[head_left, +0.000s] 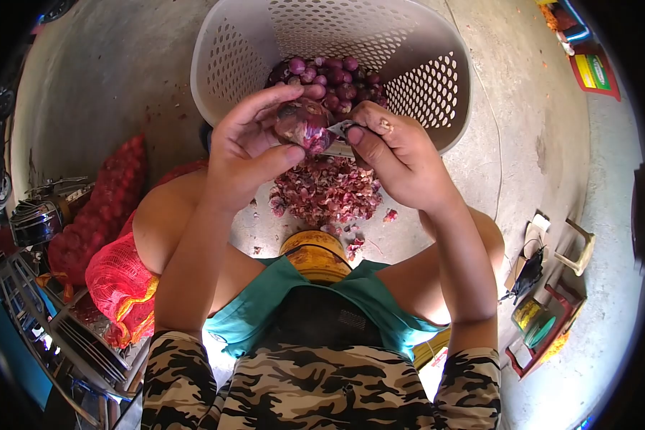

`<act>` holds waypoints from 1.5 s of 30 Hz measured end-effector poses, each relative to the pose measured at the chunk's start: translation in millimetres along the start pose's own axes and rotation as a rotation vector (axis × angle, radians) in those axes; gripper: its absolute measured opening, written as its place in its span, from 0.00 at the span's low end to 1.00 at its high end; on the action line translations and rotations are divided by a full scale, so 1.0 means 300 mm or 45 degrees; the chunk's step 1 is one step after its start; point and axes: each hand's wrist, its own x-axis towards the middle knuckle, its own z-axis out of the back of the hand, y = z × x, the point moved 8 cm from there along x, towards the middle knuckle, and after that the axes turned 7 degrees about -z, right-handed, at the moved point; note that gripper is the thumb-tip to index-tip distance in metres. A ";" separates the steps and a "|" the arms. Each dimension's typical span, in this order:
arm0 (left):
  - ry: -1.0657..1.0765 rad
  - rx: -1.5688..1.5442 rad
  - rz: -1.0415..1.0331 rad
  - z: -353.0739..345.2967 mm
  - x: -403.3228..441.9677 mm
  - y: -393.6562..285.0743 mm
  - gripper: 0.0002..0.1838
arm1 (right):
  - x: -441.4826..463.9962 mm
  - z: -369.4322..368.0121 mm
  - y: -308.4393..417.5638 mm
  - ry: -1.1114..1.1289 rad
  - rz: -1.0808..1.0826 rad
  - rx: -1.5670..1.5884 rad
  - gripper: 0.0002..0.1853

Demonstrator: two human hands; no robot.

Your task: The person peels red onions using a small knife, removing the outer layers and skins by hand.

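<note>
A large red onion (302, 126) is held up in front of the basket, with loose skin on its surface. Fingers and thumb of my left hand (247, 143) wrap round it from the left. My right hand (394, 147) pinches a small dark blade (341, 129), whose tip touches the onion's right side. Behind both hands stands a grey perforated basket (451, 129) with several red onions (337, 79) at its bottom. Below the hands, a heap of peeled onion skins (326, 192) lies on the floor.
Red mesh sacks of onions (125, 276) lean at the left beside a metal rack (64, 322). A yellow container (314, 254) sits between the legs. At the right are a beige stool-like object (577, 247) and a red-framed item (552, 322) on the floor.
</note>
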 end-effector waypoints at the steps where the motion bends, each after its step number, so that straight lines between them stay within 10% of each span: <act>1: 0.019 0.026 -0.007 -0.002 0.001 0.000 0.30 | 0.002 0.000 0.002 -0.008 0.015 0.007 0.07; 24: 0.065 0.079 -0.066 0.001 -0.011 -0.004 0.30 | -0.029 -0.040 0.106 -0.060 0.411 -0.273 0.20; 45: -0.146 1.126 -0.301 0.007 -0.001 -0.077 0.28 | -0.035 -0.055 -0.054 -0.193 -0.332 0.811 0.05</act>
